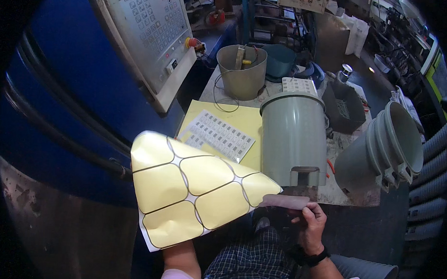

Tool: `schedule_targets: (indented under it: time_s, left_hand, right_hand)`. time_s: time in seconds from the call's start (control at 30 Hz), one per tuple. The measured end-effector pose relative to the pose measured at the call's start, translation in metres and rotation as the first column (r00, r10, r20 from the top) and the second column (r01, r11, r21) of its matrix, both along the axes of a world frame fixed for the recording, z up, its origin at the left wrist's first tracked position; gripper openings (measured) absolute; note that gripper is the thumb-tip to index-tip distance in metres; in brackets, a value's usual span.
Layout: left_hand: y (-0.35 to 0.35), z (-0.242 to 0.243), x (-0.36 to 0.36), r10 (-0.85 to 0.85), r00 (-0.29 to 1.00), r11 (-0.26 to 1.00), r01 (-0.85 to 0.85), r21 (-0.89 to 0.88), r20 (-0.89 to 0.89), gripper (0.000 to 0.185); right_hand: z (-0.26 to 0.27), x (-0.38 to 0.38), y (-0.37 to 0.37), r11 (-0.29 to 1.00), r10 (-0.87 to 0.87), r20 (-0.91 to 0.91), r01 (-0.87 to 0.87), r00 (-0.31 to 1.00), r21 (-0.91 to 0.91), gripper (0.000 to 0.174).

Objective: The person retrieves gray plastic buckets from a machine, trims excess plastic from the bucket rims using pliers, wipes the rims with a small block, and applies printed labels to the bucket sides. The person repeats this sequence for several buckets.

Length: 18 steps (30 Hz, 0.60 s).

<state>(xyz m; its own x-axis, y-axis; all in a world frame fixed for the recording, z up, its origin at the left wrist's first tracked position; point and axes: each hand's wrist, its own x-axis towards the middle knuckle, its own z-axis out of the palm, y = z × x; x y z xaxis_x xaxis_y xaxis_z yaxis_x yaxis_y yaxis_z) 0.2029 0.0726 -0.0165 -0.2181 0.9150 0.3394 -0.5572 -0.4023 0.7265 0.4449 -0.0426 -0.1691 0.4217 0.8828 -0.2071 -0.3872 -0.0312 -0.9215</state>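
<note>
A sheet of yellow, rounded-square stickers (188, 190) is raised in front of me, bent and curled at its upper left. My left forearm reaches up behind it, and the sheet hides my left hand, which holds it up from beneath. Between the thumb and fingers of my right hand (313, 223) is a peeled, thin label (286, 202), its left end at the sheet's right corner. Just beyond that label, a grey plastic bin (293, 138) with a notch near its near end rests on the worktable (339, 193).
Printed label sheets (223, 134) lie on yellow paper (243, 114). Behind are a beige bucket (240, 75) holding tools and a dark box (344, 110). Nested grey bins (378, 152) lean at right. A machine control panel (153, 37) with a red button (191, 42) juts in at left.
</note>
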Motion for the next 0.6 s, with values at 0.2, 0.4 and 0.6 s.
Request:
schedule_targets:
  time_s: [0.2, 0.4, 0.6]
  left_hand:
    - [0.004, 0.002, 0.000, -0.012, 0.998, 1.000, 0.012, 0.009, 0.054, 0.040]
    - [0.063, -0.106, -0.014, 0.363, 0.914, 0.906, -0.391, -0.160, -0.179, 0.039]
    - [-0.024, -0.174, -0.052, 0.358, 0.760, 0.687, -0.608, -0.398, -0.542, 0.044]
  right_hand:
    - [0.003, 0.004, -0.006, 0.994, -0.069, -0.096, 0.077, 0.993, 0.081, 0.017]
    - [0.007, 0.008, -0.012, 0.989, -0.115, -0.075, 0.121, 0.991, 0.086, 0.017]
    - [0.012, 0.014, -0.023, 0.990, -0.109, -0.081, 0.116, 0.991, 0.086, 0.017]
